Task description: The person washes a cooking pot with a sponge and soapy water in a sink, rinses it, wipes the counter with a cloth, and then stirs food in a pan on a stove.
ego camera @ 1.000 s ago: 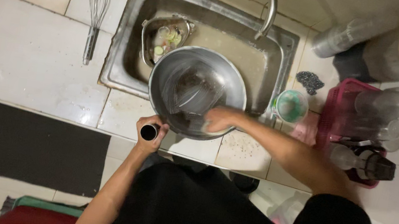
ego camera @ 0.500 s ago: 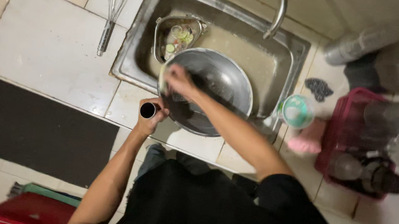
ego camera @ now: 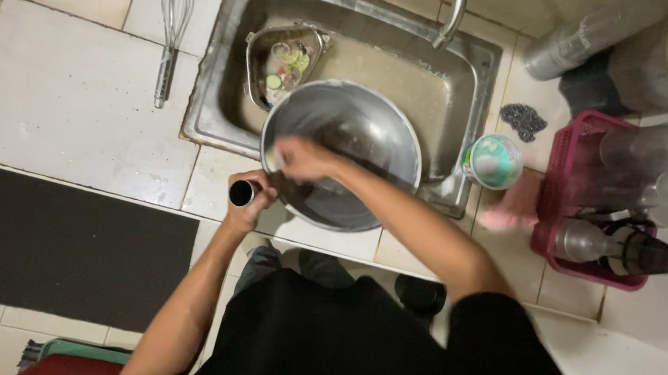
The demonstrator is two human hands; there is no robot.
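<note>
Gripping its near-pointing handle [ego camera: 245, 194], left hand [ego camera: 251, 202] tilts wok [ego camera: 343, 155].

Around the steel sink on a tiled worktop

A wire whisk [ego camera: 169, 35] lies on the pale tiled worktop [ego camera: 65, 94], left of the steel sink [ego camera: 231, 49], whose curved tap [ego camera: 454, 7] arches over the basin. A small metal strainer basket [ego camera: 282, 65] holding vegetable scraps sits in the basin's left part. Right of the sink stand a round teal-rimmed tub [ego camera: 492, 161], a dark scouring pad [ego camera: 523, 120] and a pink sponge [ego camera: 514, 209]. A pink plastic basket [ego camera: 570, 143] holds clear cups and a dark-capped bottle. A dark floor mat [ego camera: 34, 248] lies below the worktop edge.
</note>
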